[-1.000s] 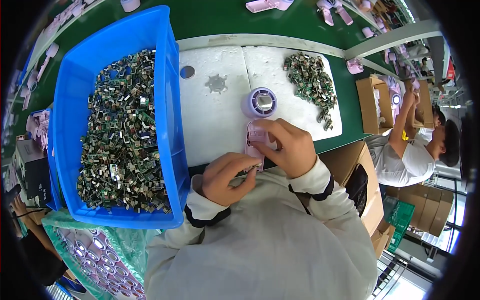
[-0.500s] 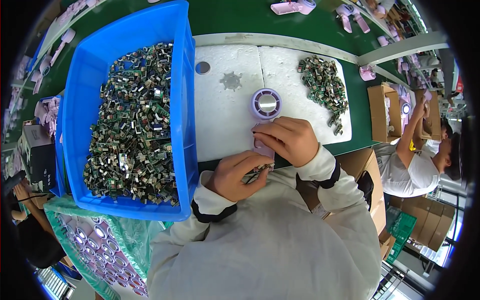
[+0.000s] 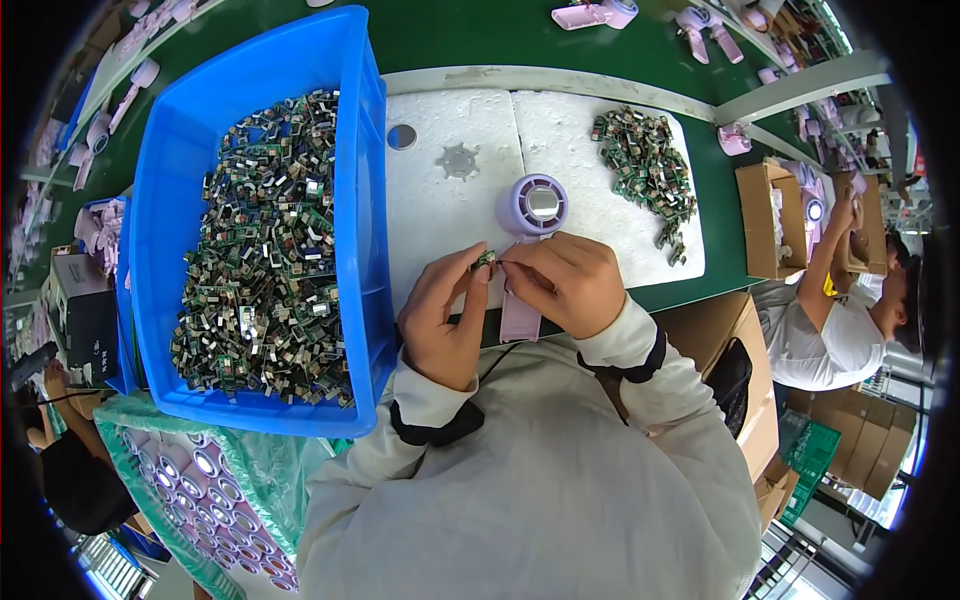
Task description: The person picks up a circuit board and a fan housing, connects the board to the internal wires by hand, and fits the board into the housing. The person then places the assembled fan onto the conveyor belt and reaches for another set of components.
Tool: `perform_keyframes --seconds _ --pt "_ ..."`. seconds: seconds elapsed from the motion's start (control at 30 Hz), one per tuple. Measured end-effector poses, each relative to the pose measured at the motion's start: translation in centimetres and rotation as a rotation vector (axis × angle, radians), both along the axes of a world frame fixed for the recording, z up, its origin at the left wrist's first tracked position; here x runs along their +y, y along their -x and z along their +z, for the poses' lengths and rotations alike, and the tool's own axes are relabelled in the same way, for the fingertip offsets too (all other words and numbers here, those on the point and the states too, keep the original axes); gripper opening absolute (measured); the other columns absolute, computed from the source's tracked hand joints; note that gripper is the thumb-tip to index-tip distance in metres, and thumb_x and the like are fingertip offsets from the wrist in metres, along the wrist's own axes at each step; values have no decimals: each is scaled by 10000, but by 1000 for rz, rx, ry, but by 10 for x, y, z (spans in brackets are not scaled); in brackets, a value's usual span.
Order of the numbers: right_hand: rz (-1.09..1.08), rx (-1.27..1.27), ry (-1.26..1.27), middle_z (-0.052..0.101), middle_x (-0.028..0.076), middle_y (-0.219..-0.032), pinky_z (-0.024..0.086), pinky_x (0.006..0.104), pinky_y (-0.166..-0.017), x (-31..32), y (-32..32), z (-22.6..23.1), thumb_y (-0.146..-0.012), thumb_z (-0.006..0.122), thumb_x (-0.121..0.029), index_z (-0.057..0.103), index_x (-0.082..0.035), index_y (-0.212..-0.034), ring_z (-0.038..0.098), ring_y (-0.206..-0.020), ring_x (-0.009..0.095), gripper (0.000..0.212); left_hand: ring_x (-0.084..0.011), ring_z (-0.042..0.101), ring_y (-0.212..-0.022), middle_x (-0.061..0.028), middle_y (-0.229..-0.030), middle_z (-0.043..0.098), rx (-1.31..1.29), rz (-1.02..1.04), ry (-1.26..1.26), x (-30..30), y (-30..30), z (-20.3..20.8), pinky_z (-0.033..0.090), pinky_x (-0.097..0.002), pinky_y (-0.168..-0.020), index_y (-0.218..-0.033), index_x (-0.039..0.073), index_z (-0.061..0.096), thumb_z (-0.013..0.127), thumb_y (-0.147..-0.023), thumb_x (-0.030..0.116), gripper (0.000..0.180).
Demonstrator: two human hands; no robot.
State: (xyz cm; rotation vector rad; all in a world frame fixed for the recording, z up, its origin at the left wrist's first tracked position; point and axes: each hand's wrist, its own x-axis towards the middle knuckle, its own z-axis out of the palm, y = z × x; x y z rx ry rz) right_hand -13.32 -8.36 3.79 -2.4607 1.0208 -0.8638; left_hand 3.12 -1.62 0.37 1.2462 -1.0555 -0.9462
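Note:
A small green circuit board (image 3: 485, 260) is pinched between the thumb and fingertips of my left hand (image 3: 440, 315), just left of a lilac handheld fan (image 3: 523, 211). The fan lies on a white foam board (image 3: 428, 215), its round head away from me and its open handle toward me. My right hand (image 3: 570, 283) rests across the upper handle. Its thumb and index finger are closed in a pinch close beside the circuit board; whatever sits in that pinch is too small to make out. My fingers hide part of the handle.
A deep blue bin (image 3: 365, 200) full of small circuit boards stands at left. More boards form a pile (image 3: 650, 165) on the foam's right side. Below the bin is a green-lined container (image 3: 130, 440) of fan parts. A co-worker (image 3: 830, 340) sits at right by cardboard boxes (image 3: 757, 225).
My left hand has moved up from the handle's near end to beside my right fingertips, bringing the circuit board along. The lower handle now shows. The fan's head has shifted slightly.

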Motion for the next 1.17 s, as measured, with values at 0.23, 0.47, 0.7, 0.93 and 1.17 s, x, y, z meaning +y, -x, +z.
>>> perform_keyframes --seconds 0.23,0.47,0.7,0.93,1.17 --pt "17 -102 -167 605 45 -673 452 312 -526 0 9 9 -789 757 -40 722 -43 -926 561 -540 180 142 -192 692 -1012 -154 -1144 686 79 -198 82 -3 -8 -8 563 -290 -873 -1266 -17 664 622 -970 -50 301" --pt "85 -30 -259 611 41 -662 466 311 -524 -3 19 18 -806 761 -90 719 -71 -906 581 -542 182 109 -192 688 -1023 -156 -1150 686 32 -259 70 1 -11 -3 557 -276 -890 -1269 -27 660 629 -956 -78 319" --pt "92 -119 -550 626 28 -690 385 262 -512 -8 29 22 -810 806 -37 757 -39 -948 479 -535 97 146 -199 687 -1017 -151 -1144 673 200 -325 116 1 -13 -13 566 -279 -879 -1251 -36 664 617 -958 -93 303" --pt "134 -260 -668 649 19 -705 360 261 -504 -8 32 10 -824 823 -107 770 -67 -951 450 -543 84 144 -202 685 -1002 -153 -1131 657 435 -457 31 4 -14 -14 572 -282 -871 -1253 -34 663 604 -967 -90 297" --pt "165 -162 -649 703 11 -798 379 270 -519 -10 35 8 -854 800 -104 774 -76 -1012 473 -558 98 162 -227 687 -1030 -166 -1170 644 277 -442 22 8 -15 -17 583 -310 -915 -1253 -27 665 597 -975 -77 290"
